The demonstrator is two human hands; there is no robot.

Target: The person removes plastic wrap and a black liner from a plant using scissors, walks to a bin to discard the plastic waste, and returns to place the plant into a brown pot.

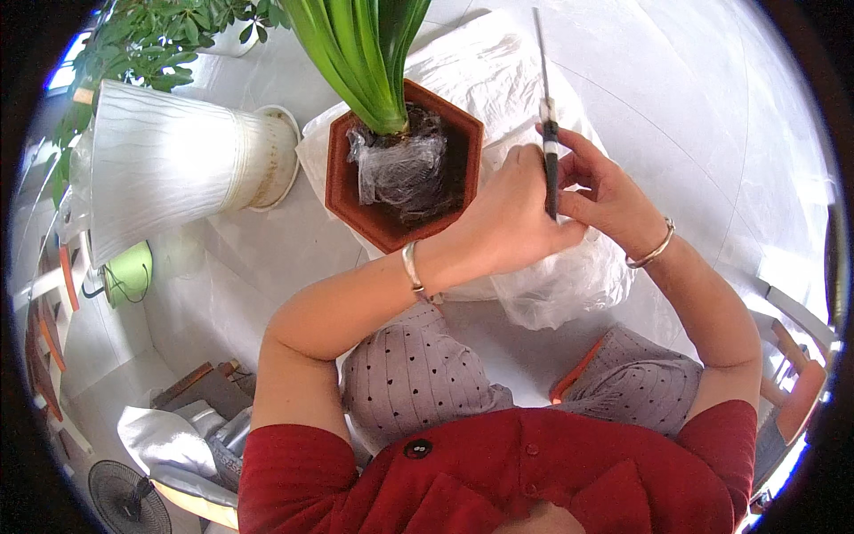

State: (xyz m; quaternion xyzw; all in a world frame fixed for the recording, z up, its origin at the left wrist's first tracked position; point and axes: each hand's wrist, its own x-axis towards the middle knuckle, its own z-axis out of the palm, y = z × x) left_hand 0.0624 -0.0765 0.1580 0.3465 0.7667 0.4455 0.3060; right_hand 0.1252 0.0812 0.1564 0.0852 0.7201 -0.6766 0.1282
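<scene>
A long, thin metal tool (550, 160) with a black handle and a pale band points away from me, perhaps a knife seen edge-on. My left hand (510, 210) grips the lower handle from the left, its fingers curled and partly hidden. From the right, my right hand (604, 193) has its fingertips around the same handle. Left of my hands stands a reddish-brown hexagonal plant pot (337, 173). Inside it, clear plastic film (400, 170) wraps the root ball of a plant with long strap-like green leaves (357, 60). Dark soil (434, 207) shows around the wrapping.
Crumpled clear plastic sheeting (574, 280) lies under the pot and my hands on the pale tiled floor (667, 87). A tall white planter (167, 160) stands at left, near a leafy plant (160, 47). A fan (128, 497) is at lower left.
</scene>
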